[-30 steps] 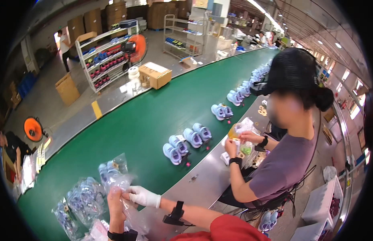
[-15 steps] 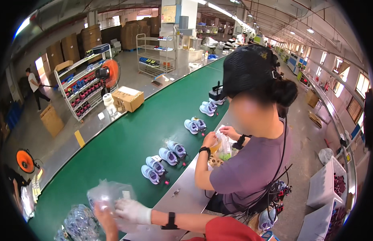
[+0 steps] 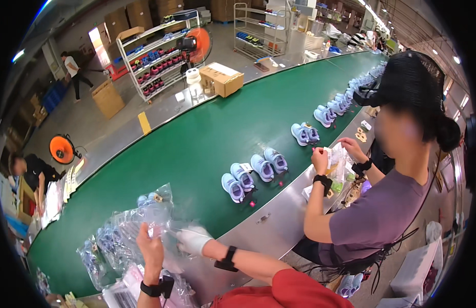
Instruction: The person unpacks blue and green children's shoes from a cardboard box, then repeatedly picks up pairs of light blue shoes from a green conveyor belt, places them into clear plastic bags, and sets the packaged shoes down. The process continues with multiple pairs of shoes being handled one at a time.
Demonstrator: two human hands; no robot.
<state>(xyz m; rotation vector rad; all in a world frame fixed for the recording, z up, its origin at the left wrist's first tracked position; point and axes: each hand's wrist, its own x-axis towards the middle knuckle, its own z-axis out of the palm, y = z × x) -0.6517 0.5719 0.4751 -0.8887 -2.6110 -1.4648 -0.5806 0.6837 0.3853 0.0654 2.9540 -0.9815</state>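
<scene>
My left hand (image 3: 149,245), bare with a black wrist strap, grips a clear plastic bag (image 3: 154,212) with a pale blue shoe inside, held up over the near end of the green conveyor belt (image 3: 197,138). My right hand (image 3: 192,240) wears a white glove and pinches the bag's right edge. Several more bagged shoes (image 3: 102,249) lie in a heap just left of my hands. Loose pairs of pale blue shoes (image 3: 253,172) stand on the belt a little farther along.
A co-worker in a purple shirt (image 3: 376,215) sits to my right at the steel ledge (image 3: 279,215), handling a small packet. More shoe pairs (image 3: 325,115) line the belt's far end. Across the aisle stand shelving racks (image 3: 156,56), cardboard boxes (image 3: 221,79) and an orange fan (image 3: 62,149).
The view has swung, shifting the belt and co-worker in the picture. My hands stay together on the bag, which now stands higher and more spread out before me.
</scene>
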